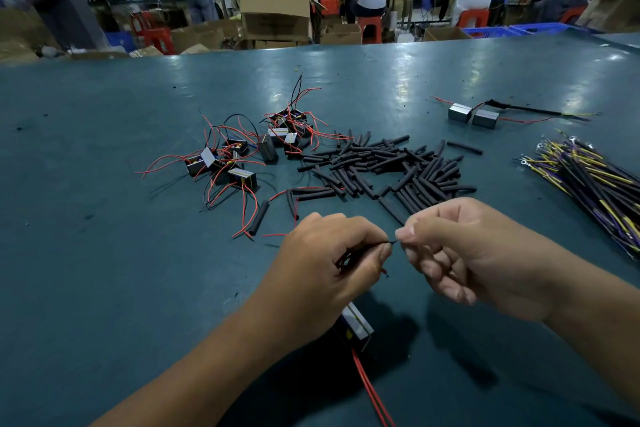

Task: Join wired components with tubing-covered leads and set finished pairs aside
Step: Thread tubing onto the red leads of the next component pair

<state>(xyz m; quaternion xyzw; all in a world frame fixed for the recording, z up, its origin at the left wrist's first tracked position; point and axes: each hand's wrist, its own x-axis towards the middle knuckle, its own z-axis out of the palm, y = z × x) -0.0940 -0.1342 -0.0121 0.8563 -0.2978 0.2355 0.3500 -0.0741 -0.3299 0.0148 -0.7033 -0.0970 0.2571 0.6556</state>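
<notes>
**Thin black lead pinched between your two hands**

The thin black wire lead [375, 245] runs between your hands: your left hand [332, 260] curls round it, and your right hand [460, 253] pinches its tip. Its small grey block component [358, 324] lies under your left wrist. Beyond your knuckles lie loose black tubing pieces [388, 166]; far right, one finished pair [473, 115].

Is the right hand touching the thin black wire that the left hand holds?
Touching: in the head view, the right hand pinches the tip of the black wire held by the left hand.
</notes>
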